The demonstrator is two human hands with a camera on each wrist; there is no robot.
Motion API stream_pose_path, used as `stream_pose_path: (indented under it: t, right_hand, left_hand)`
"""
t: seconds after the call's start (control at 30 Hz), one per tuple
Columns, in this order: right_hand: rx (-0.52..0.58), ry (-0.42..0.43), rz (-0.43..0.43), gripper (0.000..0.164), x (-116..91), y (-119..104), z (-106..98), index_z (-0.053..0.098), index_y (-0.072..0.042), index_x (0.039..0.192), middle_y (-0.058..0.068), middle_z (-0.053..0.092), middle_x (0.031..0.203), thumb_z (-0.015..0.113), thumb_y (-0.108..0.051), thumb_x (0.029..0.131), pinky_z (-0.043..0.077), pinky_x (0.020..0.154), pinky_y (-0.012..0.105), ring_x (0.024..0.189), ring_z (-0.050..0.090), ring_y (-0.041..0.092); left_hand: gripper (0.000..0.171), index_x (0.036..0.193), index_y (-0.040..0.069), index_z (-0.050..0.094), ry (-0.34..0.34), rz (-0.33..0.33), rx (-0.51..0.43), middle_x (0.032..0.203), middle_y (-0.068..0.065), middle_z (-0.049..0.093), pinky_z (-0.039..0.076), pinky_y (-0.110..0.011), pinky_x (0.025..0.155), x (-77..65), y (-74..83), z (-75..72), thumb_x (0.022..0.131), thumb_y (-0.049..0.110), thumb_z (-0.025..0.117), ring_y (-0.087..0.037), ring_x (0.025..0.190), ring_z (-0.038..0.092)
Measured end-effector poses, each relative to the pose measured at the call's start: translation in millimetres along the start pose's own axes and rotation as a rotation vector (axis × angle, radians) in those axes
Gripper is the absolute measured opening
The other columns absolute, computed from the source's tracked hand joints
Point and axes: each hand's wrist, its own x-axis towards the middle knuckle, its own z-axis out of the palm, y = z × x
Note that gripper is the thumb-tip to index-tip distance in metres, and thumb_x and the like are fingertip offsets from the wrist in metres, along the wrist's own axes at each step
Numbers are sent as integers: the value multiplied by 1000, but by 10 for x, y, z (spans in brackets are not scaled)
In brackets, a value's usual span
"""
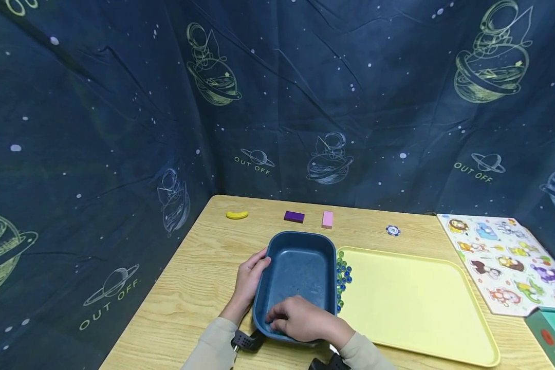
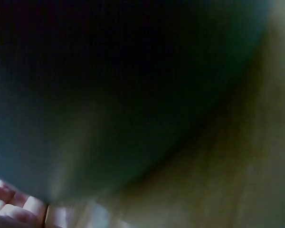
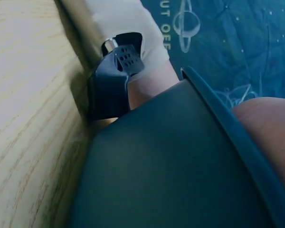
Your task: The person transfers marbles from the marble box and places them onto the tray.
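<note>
A dark blue plastic bin stands on the wooden table, its inner floor mostly bare. My left hand grips its left wall, thumb at the rim and fingers outside. Down in the near left corner is my right hand, fingers bent toward the floor of the bin; whether something sits between the fingertips is hidden. Blue and green glass marbles are gathered along the left edge of a yellow tray, right beside the bin. The bin's dark wall fills most of the left wrist view, with curled fingers at the lower left.
Toward the back lie a yellow toy banana, a purple block, a pink block and a blue-and-white poker chip. An animal puzzle board and a green box occupy the right side. Dark space-print cloth hangs behind.
</note>
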Motion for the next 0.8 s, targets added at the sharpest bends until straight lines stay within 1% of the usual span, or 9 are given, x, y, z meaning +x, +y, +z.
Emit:
stream_pose_path:
  t: [0.03,0.13,0.27,0.4,0.47,0.57,0.67,0.8]
  right_hand:
    - [0,-8,-12,13,-1,10,1,70,-16,94,-15,65,84,59,-19,87,43,72,17,78,54,-6]
    - [23,-30,-38,11,-1,22,3,70,-17,89,-16,64,79,59,-16,87,43,71,15,75,53,-7]
    - [103,-57,-49,10,-9,25,-9,69,-16,88,-15,64,76,60,-11,86,43,66,12,71,54,-7]
    - [205,-109,-59,15,-21,32,-30,67,-11,91,-12,64,79,57,-1,85,45,64,13,71,57,-6]
    - [244,-130,-64,19,-25,37,-38,66,-9,92,-10,64,81,55,4,84,46,64,14,71,57,-5]
    - [291,-149,-62,22,-28,43,-45,65,-7,92,-8,63,81,54,9,82,47,65,14,72,57,-4]
    - [321,-151,-51,22,-25,48,-44,65,-5,91,-8,63,80,53,11,80,47,65,15,71,58,-3]
    - [307,-129,-46,22,-17,55,-33,65,-6,88,-8,63,79,54,12,79,47,64,15,70,58,-1]
  left_hand:
    - [30,117,17,63,1,2,4,120,1,59,40,-29,92,1,0,1,87,20,58,-12,114,50]
    - [29,116,17,64,8,4,10,118,2,60,40,-27,91,5,-5,3,87,20,59,-11,112,51]
    - [28,114,17,65,19,5,11,116,2,61,40,-24,89,8,-12,6,86,19,59,-11,110,52]
    - [29,115,15,64,15,15,13,117,-1,61,41,-23,87,5,-14,7,87,19,59,-13,111,53]
    - [30,116,13,63,8,21,18,118,-3,60,41,-22,87,5,-12,6,87,19,59,-15,111,52]
    - [31,117,11,62,-2,12,9,119,-5,60,40,-20,86,6,4,0,87,17,59,-17,112,52]
    - [31,118,8,61,-13,4,-1,120,-7,59,40,-19,86,1,45,-9,88,14,58,-18,113,51]
    - [32,119,3,59,-24,7,8,121,-11,58,40,-19,85,-50,167,2,88,11,56,-21,114,51]
